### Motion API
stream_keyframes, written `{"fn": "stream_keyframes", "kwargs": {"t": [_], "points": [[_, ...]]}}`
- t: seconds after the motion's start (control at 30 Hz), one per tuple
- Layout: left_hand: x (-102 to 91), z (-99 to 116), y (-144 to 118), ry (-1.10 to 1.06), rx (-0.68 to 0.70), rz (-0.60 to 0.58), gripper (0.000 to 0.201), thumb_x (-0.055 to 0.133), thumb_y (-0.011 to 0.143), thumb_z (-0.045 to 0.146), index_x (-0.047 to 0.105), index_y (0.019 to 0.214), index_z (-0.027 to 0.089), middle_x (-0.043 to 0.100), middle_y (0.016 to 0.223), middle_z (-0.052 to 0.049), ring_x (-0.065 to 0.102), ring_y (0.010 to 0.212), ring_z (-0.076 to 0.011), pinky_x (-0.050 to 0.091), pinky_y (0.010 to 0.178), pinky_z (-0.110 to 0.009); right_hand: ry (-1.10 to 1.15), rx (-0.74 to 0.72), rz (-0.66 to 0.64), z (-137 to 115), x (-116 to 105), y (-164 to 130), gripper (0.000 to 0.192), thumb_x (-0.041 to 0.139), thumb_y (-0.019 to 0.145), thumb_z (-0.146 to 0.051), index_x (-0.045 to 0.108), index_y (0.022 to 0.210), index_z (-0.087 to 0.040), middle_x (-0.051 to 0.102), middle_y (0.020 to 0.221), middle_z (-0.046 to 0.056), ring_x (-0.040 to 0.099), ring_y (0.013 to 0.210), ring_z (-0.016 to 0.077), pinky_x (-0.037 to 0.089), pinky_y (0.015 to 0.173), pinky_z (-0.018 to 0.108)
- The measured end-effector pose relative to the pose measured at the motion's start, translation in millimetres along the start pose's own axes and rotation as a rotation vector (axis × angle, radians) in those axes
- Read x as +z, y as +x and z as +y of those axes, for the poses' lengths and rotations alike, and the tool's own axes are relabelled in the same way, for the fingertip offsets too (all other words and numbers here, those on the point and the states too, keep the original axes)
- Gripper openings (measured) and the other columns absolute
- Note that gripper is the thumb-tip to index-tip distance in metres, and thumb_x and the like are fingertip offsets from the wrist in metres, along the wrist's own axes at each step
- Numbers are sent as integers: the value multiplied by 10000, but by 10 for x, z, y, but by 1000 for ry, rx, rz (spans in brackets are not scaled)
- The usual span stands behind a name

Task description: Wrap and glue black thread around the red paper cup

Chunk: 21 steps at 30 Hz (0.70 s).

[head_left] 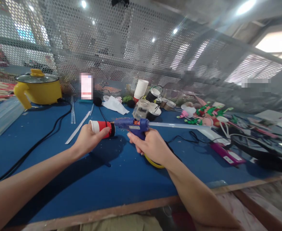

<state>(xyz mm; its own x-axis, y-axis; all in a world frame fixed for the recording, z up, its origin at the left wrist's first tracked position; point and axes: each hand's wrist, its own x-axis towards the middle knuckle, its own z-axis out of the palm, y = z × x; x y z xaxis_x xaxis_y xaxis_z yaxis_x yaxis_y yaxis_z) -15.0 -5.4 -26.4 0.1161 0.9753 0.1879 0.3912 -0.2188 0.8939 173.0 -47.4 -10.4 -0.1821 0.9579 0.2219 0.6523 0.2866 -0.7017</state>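
Note:
My left hand [88,139] holds a small red paper cup [101,127] on its side, its white inside facing left and a black band at its right end. My right hand [150,144] grips a blue hot glue gun [132,125]. The gun's nozzle points left and sits right at the cup's black end. A clear glue stick [177,126] juts out of the gun's back toward the right. Both hands hover just above the blue table [59,166].
A yellow pot [38,87] with a glass lid stands at the back left, with a black cable [35,144] running across the table. White stacked cups [141,89], jars, craft flowers [203,112] and a purple box [224,154] crowd the back right. Perforated metal mesh [131,41] walls the back.

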Motion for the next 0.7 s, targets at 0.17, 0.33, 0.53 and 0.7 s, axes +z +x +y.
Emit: {"fn": "stream_keyframes", "kwargs": {"t": [0.17, 0.33, 0.53, 0.7], "points": [[12, -64, 12, 9, 46, -24, 267, 555, 628, 380, 498, 516, 144, 378, 432, 50, 325, 417, -71, 256, 405, -206, 24, -2, -9, 17, 4, 10, 334, 430, 789, -419, 538, 627, -148, 500, 391, -21, 504, 370, 93, 426, 443, 201], [2, -55, 10, 11, 43, -25, 250, 554, 632, 363, 504, 518, 146, 366, 421, 53, 311, 405, -69, 242, 391, -205, 21, 6, -12, 23, 18, 9, 326, 435, 787, -415, 535, 629, -148, 496, 385, -25, 499, 361, 90, 425, 443, 200], [-11, -8, 20, -44, -22, -14, 233, 576, 618, 342, 512, 511, 145, 363, 398, 60, 283, 367, -56, 216, 355, -201, -12, 1, -1, -7, 10, -1, 320, 437, 785, -404, 527, 606, -154, 496, 381, -27, 502, 357, 92, 424, 435, 198], [-17, -59, 63, -123, -97, 11, 252, 593, 614, 368, 532, 528, 140, 389, 396, 54, 291, 350, -56, 196, 338, -204, -19, 6, -9, -64, 4, -27, 305, 444, 783, -381, 513, 582, -161, 488, 376, -35, 495, 343, 91, 413, 403, 191]]}}
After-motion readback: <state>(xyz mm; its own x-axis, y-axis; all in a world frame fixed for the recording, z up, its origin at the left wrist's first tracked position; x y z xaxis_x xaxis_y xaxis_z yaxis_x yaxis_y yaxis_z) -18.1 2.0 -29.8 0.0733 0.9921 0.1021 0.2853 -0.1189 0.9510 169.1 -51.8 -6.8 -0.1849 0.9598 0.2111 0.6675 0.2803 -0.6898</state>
